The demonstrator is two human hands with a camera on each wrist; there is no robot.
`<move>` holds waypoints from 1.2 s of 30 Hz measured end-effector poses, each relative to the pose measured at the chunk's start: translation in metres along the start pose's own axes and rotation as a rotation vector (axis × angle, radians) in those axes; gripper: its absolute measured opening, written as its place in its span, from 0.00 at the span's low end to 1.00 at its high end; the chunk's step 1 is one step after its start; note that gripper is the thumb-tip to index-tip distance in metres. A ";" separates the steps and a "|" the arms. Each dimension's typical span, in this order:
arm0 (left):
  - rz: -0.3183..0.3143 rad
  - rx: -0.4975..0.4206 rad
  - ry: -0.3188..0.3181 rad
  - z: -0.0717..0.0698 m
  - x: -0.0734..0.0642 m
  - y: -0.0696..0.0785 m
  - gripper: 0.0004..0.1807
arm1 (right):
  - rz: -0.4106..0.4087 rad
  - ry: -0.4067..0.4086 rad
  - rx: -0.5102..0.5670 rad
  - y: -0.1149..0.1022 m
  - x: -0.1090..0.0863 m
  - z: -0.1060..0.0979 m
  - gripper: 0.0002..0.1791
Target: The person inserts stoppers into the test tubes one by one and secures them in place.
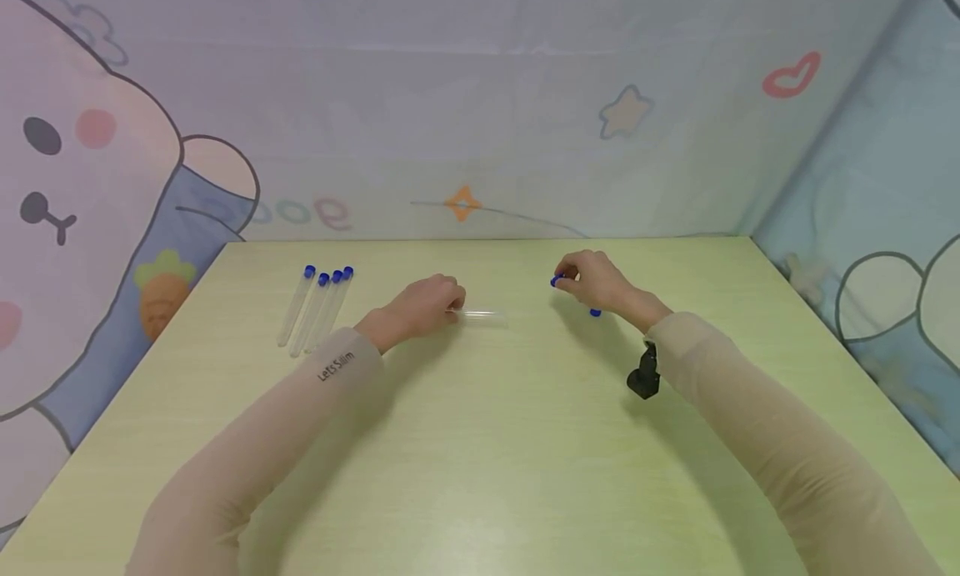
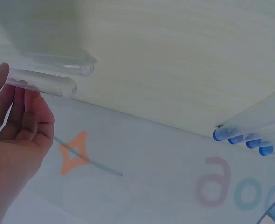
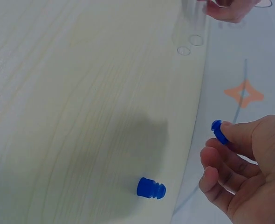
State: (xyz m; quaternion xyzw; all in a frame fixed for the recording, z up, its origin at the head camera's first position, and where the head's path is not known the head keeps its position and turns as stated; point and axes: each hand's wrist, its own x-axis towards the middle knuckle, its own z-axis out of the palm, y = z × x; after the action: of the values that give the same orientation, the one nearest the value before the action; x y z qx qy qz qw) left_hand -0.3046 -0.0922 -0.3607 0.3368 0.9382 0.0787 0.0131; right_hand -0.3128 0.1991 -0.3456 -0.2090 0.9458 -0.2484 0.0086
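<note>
Blue stood out at the fingertips of the right hand (image 1: pixel 596 282), right of centre in the head view: a small stopper (image 3: pixel 219 132) was pinched there, the thumb pressed against it and the fingers left free of it loosely bent. A second stopper (image 3: pixel 151 188) lay on its side on the pale wood-grain table (image 1: pixel 487 443), at the bottom centre of the right wrist view.

Near the middle of the head view, the left hand (image 1: pixel 426 305) had its thumb and fingers closed round a clear tube (image 2: pixel 53 85), whose rounded end jutted out at the left of the left wrist view. Just beside it, another clear tube (image 2: pixel 58 64) lay on the table, without a stopper in its open end.

Four capped tubes (image 1: pixel 318 313) lay side by side at the left of the head view, their blue tops toward the printed backdrop (image 1: pixel 450 101).
</note>
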 end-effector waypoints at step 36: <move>0.048 -0.125 0.152 -0.027 0.013 0.006 0.19 | 0.047 0.075 0.435 -0.029 0.006 -0.001 0.14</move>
State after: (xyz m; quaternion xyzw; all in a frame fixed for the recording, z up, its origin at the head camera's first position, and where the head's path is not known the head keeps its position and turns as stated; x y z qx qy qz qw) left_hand -0.3127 -0.0828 -0.3329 0.3509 0.9213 0.1627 -0.0393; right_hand -0.3073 0.1744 -0.3310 -0.1705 0.8742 -0.4540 0.0243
